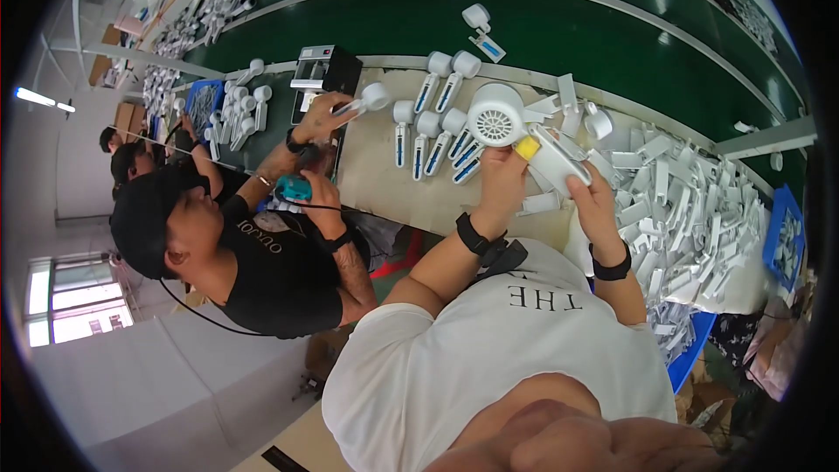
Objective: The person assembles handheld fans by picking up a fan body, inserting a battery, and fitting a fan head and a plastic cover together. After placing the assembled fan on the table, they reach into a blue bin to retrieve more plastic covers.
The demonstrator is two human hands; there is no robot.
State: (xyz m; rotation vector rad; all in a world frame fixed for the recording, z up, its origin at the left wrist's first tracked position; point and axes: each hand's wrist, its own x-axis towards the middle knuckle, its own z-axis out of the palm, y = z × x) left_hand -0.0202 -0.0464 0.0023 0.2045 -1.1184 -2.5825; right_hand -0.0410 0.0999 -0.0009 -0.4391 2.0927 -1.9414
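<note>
Over the near edge of the workbench I hold a white handheld fan housing [498, 114] with a round slotted grille. My left hand [503, 182] is closed on it just below the round head. My right hand [596, 201] grips the far end of its white handle piece [555, 162]. A small yellow patch [527, 148] shows where head and handle meet; I cannot tell what it is. Just left of my hands lie several white fan units [428, 144] with blue strips along their handles.
A large heap of white handle parts [673, 218] covers the bench at right, beside a blue bin [784, 240]. At left a co-worker holds a teal power screwdriver [294, 188] and a white unit [374, 96], near a black machine [325, 72]. A green conveyor belt [559, 35] runs behind.
</note>
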